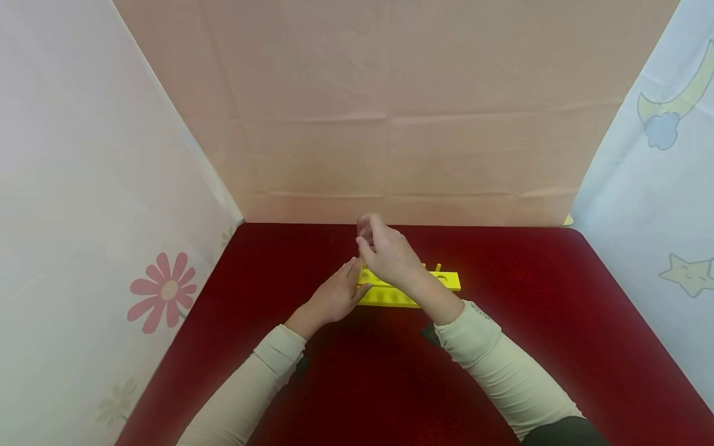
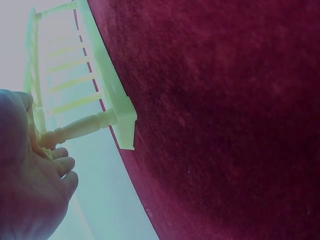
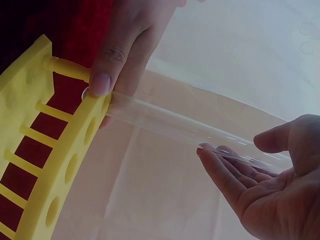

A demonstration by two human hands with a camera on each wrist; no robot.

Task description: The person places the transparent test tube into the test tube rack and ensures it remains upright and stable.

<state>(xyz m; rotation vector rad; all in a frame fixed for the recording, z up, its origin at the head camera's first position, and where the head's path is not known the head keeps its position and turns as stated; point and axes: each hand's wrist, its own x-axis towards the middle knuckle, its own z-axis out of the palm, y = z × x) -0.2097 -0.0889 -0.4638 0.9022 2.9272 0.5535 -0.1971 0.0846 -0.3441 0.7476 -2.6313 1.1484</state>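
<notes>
A yellow test tube rack point(image 1: 388, 297) stands on the table, with round holes along its top board and thin pegs at the back. My left hand point(image 1: 336, 293) grips its left end, thumb on the top board, fingers on the far side; the left wrist view shows the rack's end post point(image 2: 82, 129) by the hand. A clear glass test tube point(image 3: 165, 120) stands in the end hole beside the left thumb. Higher up, my right hand point(image 3: 280, 190) loosely holds the tube between thumb and fingers. In the head view the right hand point(image 1: 393, 254) crosses above the rack and hides part of it.
A dark red cloth point(image 1: 519, 334) covers the table. Behind it hangs a tan backdrop point(image 1: 385, 124), with patterned white curtains point(image 1: 111, 186) along the sides.
</notes>
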